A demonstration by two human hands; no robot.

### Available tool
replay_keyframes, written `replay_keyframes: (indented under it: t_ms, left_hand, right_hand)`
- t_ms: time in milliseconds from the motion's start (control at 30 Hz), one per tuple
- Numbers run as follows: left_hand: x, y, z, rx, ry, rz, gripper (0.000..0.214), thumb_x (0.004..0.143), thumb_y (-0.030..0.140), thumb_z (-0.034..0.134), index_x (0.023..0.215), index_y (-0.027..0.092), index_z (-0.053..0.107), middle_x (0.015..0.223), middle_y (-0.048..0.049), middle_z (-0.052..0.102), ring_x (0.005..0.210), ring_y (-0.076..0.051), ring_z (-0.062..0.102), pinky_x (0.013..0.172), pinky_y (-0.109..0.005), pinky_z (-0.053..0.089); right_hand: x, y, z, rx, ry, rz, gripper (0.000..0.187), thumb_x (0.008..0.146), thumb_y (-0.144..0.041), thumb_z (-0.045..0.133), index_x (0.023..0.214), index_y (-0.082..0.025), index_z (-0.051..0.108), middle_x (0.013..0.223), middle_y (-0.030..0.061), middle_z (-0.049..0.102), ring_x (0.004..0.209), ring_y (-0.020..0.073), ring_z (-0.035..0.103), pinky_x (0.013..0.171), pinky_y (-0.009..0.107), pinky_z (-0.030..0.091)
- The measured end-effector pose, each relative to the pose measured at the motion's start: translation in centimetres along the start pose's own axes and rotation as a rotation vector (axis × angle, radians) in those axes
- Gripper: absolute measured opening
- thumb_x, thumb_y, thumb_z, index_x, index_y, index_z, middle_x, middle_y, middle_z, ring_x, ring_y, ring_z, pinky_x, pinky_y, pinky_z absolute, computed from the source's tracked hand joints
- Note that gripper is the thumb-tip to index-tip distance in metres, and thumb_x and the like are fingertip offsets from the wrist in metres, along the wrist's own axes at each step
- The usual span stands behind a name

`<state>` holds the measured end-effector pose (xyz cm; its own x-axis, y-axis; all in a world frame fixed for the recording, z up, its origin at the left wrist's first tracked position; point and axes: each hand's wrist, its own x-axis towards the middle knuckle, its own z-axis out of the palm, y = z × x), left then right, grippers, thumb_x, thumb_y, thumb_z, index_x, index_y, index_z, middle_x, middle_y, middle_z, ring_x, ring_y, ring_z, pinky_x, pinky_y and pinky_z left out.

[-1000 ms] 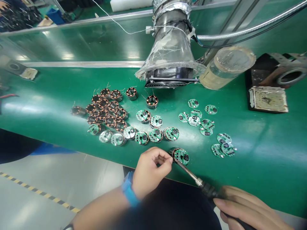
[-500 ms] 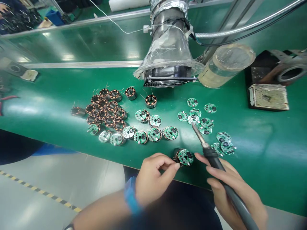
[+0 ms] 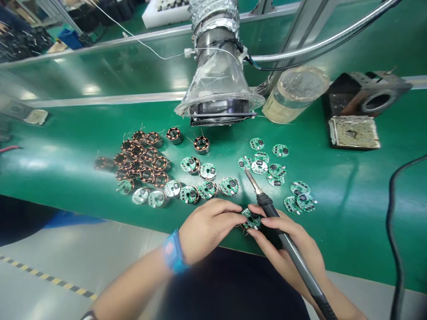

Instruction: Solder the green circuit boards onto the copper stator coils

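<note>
My left hand (image 3: 207,229) and my right hand (image 3: 287,244) meet at the near edge of the green bench, both pinching one small round green circuit board on a copper coil (image 3: 251,218). A soldering iron (image 3: 283,235) also lies across my right hand's fingers, its tip pointing up and away toward the loose boards. A blue band sits on my left wrist. A row of coils topped with boards (image 3: 187,191) lies just beyond my left hand. Bare copper coils (image 3: 143,158) are bunched further left. Loose round boards (image 3: 270,166) lie to the right of the iron's tip.
A clear fume hood with a fan (image 3: 218,95) stands behind the parts. A clear cylinder (image 3: 293,93), an iron stand (image 3: 370,95) and a dirty sponge tray (image 3: 353,132) sit at the back right. A black cable (image 3: 395,231) hangs at right.
The iron's tip lifted off the board and swung upward. My right hand moved left and in, and now grips the board together with my left hand.
</note>
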<state>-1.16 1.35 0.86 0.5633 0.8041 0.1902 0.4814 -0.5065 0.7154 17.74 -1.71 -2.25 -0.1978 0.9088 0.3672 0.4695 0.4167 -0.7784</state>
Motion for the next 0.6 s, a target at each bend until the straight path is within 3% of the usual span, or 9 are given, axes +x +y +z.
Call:
replay_keyframes:
  t_ms: [167,300,400,467,600]
  left_hand:
    - [0.5,-0.4,-0.3,0.148,-0.213,0.070,0.023,0.091,0.013,0.038,0.100,0.017,0.059,0.102,-0.0072,0.063,0.096,-0.018,0.057,0.084,-0.030,0.049]
    - [0.5,-0.4,-0.3,0.257,-0.193,0.117,0.025,0.093,0.012,0.032,0.099,0.013,0.056,0.097,-0.0077,0.062,0.091,-0.016,0.059,0.081,-0.028,0.051]
    - [0.2,0.3,-0.4,0.366,-0.222,0.207,0.028,0.093,0.013,0.031,0.102,0.010,0.057,0.095,-0.0100,0.063,0.090,-0.020,0.060,0.079,-0.033,0.053]
    - [0.1,0.9,-0.4,0.350,-0.218,0.141,0.027,0.092,0.013,0.034,0.103,0.011,0.059,0.098,-0.0109,0.062,0.091,-0.021,0.060,0.079,-0.035,0.054]
    - [0.3,1.7,0.2,-0.028,-0.024,-0.223,0.015,0.086,0.013,0.052,0.093,0.015,0.065,0.093,-0.0063,0.063,0.086,-0.014,0.062,0.079,-0.025,0.053]
  right_hand:
    - [0.0,0.1,-0.2,-0.005,0.009,-0.018,0.036,0.072,-0.007,0.063,0.100,-0.023,0.047,0.106,0.0048,0.064,0.104,0.0173,0.060,0.087,0.033,0.050]
    - [0.1,0.1,-0.5,-0.079,0.036,-0.030,0.038,0.071,-0.007,0.064,0.102,-0.023,0.048,0.104,0.0048,0.064,0.103,0.0182,0.058,0.088,0.035,0.048]
    - [0.2,0.1,-0.7,-0.112,0.027,-0.029,0.040,0.072,-0.008,0.064,0.105,-0.023,0.047,0.105,0.0052,0.063,0.101,0.0181,0.058,0.088,0.036,0.046]
    - [0.3,0.2,-0.7,-0.106,0.012,-0.041,0.040,0.072,-0.007,0.063,0.105,-0.023,0.046,0.106,0.0054,0.063,0.102,0.0180,0.057,0.089,0.037,0.045]
    - [0.3,0.1,-1.2,-0.131,-0.001,-0.045,0.041,0.072,-0.009,0.064,0.107,-0.021,0.047,0.109,0.0073,0.062,0.108,0.0189,0.054,0.091,0.035,0.044]
